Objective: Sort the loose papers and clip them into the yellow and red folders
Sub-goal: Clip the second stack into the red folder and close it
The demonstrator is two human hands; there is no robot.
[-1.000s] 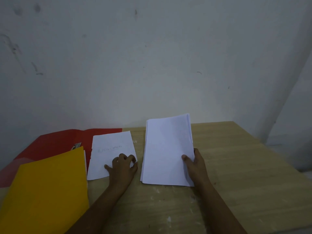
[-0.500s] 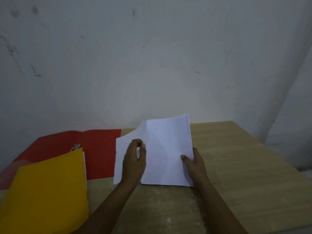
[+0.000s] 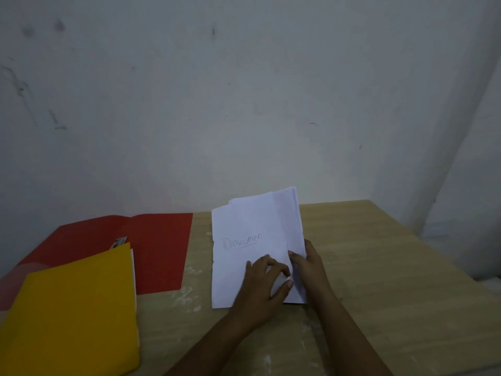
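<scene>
Left grip: the left hand (image 3: 264, 283) lies on top of the marked sheet (image 3: 244, 256), fingers curled with their tips on the paper near its right edge; whether it pinches that edge or only presses down cannot be told.
Right grip: the right hand (image 3: 307, 267) grips the right edge of the paper stack (image 3: 291, 213), thumb on top, the other fingers hidden beneath.
The two hands: almost touching, the left fingertips just beside the right thumb.
Marked sheet: white, with "Dokumen" handwritten and underlined across its upper half; it lies on the stack, shifted left so that its left part covers bare desk (image 3: 379, 267) while a strip of the stack shows along the right.
Paper stack: white sheets, slightly fanned at the far edge, lying on the desk to the right of both folders.
Red folder (image 3: 160, 248): spread open and flat at the left, well apart from the papers, its far edge near the wall (image 3: 244, 104).
Small card (image 3: 119, 242): a printed slip on the red folder, partly tucked behind the yellow one; what it says is too small to read.
Yellow folder (image 3: 73, 316): closed, at the near left, overlapping the red folder's near part, with white sheet edges showing along its right side.
Desk: pale wood with whitish smudges near the hands.
</scene>
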